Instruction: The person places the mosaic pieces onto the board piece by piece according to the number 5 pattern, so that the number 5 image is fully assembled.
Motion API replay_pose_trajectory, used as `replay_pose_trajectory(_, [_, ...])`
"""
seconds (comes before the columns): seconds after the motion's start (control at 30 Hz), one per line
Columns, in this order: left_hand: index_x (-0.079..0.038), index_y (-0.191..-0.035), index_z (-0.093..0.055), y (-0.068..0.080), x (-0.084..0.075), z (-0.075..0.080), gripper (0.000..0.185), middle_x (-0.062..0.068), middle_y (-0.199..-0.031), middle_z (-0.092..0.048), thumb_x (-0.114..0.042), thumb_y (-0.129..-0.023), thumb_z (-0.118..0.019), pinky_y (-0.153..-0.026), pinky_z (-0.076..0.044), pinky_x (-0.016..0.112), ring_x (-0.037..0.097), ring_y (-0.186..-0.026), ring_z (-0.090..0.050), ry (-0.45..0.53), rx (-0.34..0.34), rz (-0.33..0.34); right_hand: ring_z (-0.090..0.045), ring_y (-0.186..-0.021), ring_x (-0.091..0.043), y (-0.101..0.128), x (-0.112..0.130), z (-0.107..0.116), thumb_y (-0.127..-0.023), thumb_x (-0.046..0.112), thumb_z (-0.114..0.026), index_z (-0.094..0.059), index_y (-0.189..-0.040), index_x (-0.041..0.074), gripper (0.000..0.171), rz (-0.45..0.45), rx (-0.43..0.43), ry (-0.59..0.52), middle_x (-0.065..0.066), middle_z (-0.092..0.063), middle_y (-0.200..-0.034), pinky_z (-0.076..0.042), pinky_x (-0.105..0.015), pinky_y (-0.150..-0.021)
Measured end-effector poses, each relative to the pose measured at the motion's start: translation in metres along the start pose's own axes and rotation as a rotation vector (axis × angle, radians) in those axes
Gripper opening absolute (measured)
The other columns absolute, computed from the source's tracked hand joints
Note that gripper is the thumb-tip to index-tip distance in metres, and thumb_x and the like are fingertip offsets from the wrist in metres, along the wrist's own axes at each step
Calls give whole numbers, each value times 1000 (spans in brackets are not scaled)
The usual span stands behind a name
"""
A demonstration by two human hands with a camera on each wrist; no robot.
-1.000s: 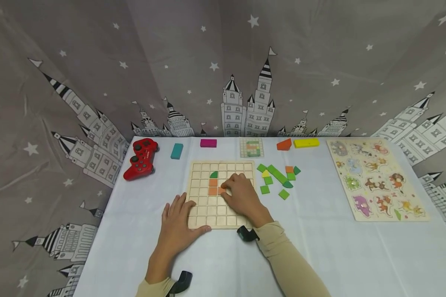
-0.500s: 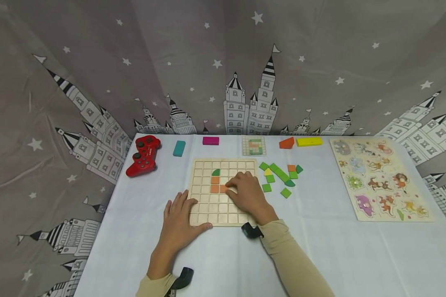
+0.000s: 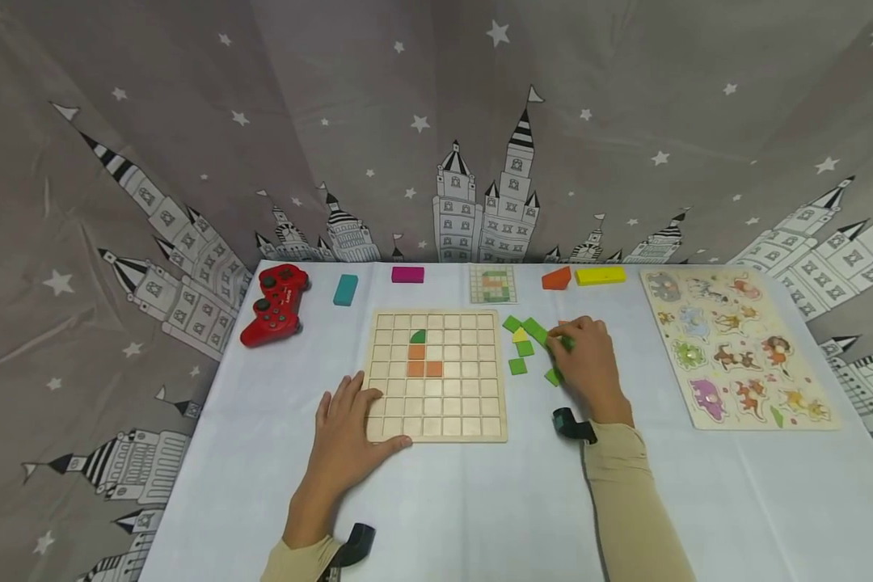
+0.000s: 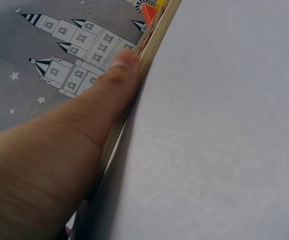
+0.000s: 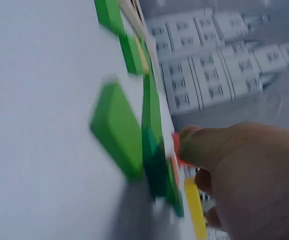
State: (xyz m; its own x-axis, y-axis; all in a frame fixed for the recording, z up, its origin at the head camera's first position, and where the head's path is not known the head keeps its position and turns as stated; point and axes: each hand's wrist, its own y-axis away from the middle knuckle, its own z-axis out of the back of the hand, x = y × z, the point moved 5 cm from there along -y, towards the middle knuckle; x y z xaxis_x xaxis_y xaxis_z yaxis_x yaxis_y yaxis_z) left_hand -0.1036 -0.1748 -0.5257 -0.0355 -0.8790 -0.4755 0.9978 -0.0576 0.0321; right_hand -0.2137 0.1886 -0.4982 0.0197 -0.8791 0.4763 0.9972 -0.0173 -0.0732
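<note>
In the head view, a wooden grid board point(image 3: 466, 404) lies on the white table. A green quarter-round tile point(image 3: 418, 336) and several orange tiles point(image 3: 416, 369) sit in its squares. My left hand point(image 3: 345, 432) rests at the board's left front corner, fingers on the left edge; its thumb point(image 4: 119, 75) lies along the front edge in the left wrist view. My right hand point(image 3: 589, 364) is over the loose tiles right of the board, partly hiding them. In the right wrist view, its fingertips are above a dark green tile point(image 5: 154, 165), with nothing visibly held.
Several green tiles point(image 3: 518, 366) and a yellow triangle point(image 3: 520, 335) lie beside the board. Behind are a pattern card point(image 3: 492, 284) and coloured blocks point(image 3: 600, 276). A red game controller point(image 3: 276, 307) lies left, an animal puzzle point(image 3: 742, 347) right.
My right hand has let go of the orange tile, now in its square, and moved right to the loose tiles. The left hand stays at the board's corner.
</note>
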Motion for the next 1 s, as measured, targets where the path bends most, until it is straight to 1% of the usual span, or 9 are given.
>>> replay_pose_trajectory(0.07, [-11, -133, -54, 0, 0, 0, 88, 18, -164, -32, -68, -70, -81, -124, -10, 65, 41, -156, -20, 4, -1, -2, -49, -110, -36, 0, -15, 5, -100, 28, -65, -72, -122, 6, 32, -45, -20, 37, -19, -59, -120, -45, -52, -93])
replay_pose_trajectory(0.13, [-11, -132, -54, 1, 1, 1, 88, 18, -164, -33, -68, -70, -81, -123, -10, 65, 41, -156, -21, 5, -2, -2, -47, -111, -38, -1, -22, 5, -101, 30, -63, -69, -128, 5, 37, -50, -9, 57, -21, -58, -123, -44, -54, -94])
replay_pose_trajectory(0.23, [-11, -132, -54, 2, 1, 0, 89, 19, -163, -34, -68, -70, -81, -123, -11, 65, 41, -156, -21, 5, -5, -4, -44, -116, -41, -2, -24, 2, -103, 33, -58, -65, -136, 8, 42, -36, 22, 62, -22, -54, -129, -42, -56, -97])
replay_pose_trajectory(0.33, [-11, -133, -54, 2, 0, 0, 90, 19, -163, -34, -68, -70, -81, -123, -11, 66, 41, -155, -21, 3, -7, -9, -42, -118, -42, -5, -24, 1, -105, 34, -55, -61, -141, 10, 44, -45, 3, 47, -23, -52, -132, -41, -57, -98])
replay_pose_trajectory(0.43, [-11, -134, -54, 1, 0, 0, 90, 19, -164, -33, -69, -70, -80, -123, -11, 66, 41, -156, -21, 0, -9, -10, -43, -117, -43, -10, -28, 3, -104, 32, -57, -63, -139, 9, 42, -74, -53, 14, -25, -53, -132, -42, -55, -96])
replay_pose_trajectory(0.53, [-11, -134, -54, -1, 0, 0, 90, 18, -164, -33, -68, -70, -80, -123, -11, 65, 41, -156, -21, -3, -10, -10, -45, -116, -42, -17, -33, 4, -103, 30, -61, -65, -136, 9, 40, -95, -71, -8, -25, -55, -132, -42, -53, -93])
replay_pose_trajectory(0.67, [-11, -134, -54, -1, -1, 2, 90, 19, -164, -33, -68, -70, -81, -124, -11, 65, 41, -156, -21, -3, -10, -8, -45, -117, -43, -29, -35, 6, -100, 30, -65, -66, -134, 8, 41, -90, -32, -9, -26, -56, -133, -43, -53, -94])
replay_pose_trajectory(0.8, [-10, -135, -53, 0, -2, 2, 90, 19, -165, -31, -67, -71, -81, -124, -10, 65, 41, -156, -21, 0, 2, -2, -47, -118, -44, -40, -35, 8, -98, 29, -67, -68, -130, 5, 40, -72, 29, 20, -25, -59, -130, -43, -57, -100])
replay_pose_trajectory(1.0, [-10, -135, -53, 1, -4, 4, 90, 19, -165, -31, -67, -71, -81, -124, -9, 65, 41, -156, -20, 1, 5, 5, -48, -114, -40, -39, -32, 8, -101, 32, -64, -69, -125, 1, 39, -37, 56, 27, -23, -58, -125, -44, -55, -100])
